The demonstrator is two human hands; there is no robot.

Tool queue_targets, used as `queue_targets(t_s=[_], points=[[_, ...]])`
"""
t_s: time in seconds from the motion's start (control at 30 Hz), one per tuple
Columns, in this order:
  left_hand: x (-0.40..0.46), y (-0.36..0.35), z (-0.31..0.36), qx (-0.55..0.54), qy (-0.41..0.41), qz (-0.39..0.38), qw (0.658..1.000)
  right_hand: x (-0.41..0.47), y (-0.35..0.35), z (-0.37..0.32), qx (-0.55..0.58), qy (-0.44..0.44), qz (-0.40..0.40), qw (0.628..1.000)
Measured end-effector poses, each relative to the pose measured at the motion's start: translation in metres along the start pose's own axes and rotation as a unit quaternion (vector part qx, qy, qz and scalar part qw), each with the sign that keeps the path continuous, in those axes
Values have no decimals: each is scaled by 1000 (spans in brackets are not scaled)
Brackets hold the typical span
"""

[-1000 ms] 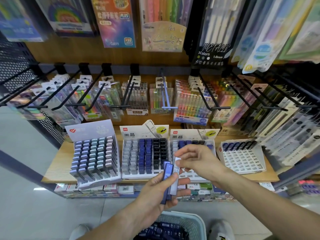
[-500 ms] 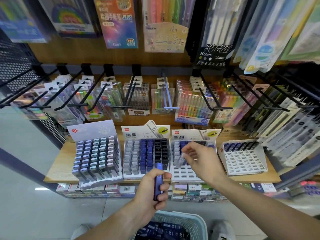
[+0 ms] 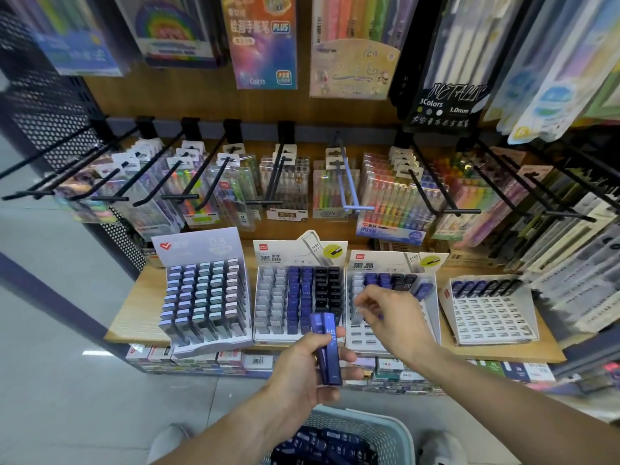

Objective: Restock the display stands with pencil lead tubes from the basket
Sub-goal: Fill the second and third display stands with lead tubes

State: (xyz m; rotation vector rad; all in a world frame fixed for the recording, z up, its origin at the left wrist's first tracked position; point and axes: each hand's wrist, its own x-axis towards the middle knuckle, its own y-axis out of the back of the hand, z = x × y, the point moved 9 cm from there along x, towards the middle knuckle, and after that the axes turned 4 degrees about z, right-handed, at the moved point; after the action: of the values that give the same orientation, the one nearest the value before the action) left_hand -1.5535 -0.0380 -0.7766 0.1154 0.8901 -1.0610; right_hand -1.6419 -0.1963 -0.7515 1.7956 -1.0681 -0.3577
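Blue plastic lead tubes [image 3: 328, 350] marked HB stand upright in your left hand [image 3: 303, 370], fingers and thumb curled round them just in front of the wooden shelf edge [image 3: 134, 317]. Your right hand [image 3: 391, 317] reaches over the third white cardboard display stand [image 3: 392, 297], fingertips [image 3: 360, 302] pinched together above its pale slots — whether they grip a clear tube there is too blurred for you to tell. That stand carries only a back row of blue and black tubes; most of its slots lie bare. Just left of it, the second white display stand [image 3: 298, 297] holds grey, blue and black columns, and beside that sits the grey stand of pastel-capped tubes [image 3: 204, 297]. Well to the right, a tilted white stand [image 3: 489, 310] has a single row of dark tubes along its top. Below your forearms, the pale blue plastic basket [image 3: 379, 427] shows a heap of more blue tubes inside. Packs of coloured pens [image 3: 392, 196] hang on black hooks above the shelf.
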Motion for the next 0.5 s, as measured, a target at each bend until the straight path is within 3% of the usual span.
queue_targets(t_s=[0.27, 0.5], points=[[-4, 3, 1, -33, -3, -19, 999, -4, -5, -4, -7, 6, -10, 1000], [-3, 0, -3, -16, 1, -42, 999, 3, 7, 6, -9, -11, 26, 1000]])
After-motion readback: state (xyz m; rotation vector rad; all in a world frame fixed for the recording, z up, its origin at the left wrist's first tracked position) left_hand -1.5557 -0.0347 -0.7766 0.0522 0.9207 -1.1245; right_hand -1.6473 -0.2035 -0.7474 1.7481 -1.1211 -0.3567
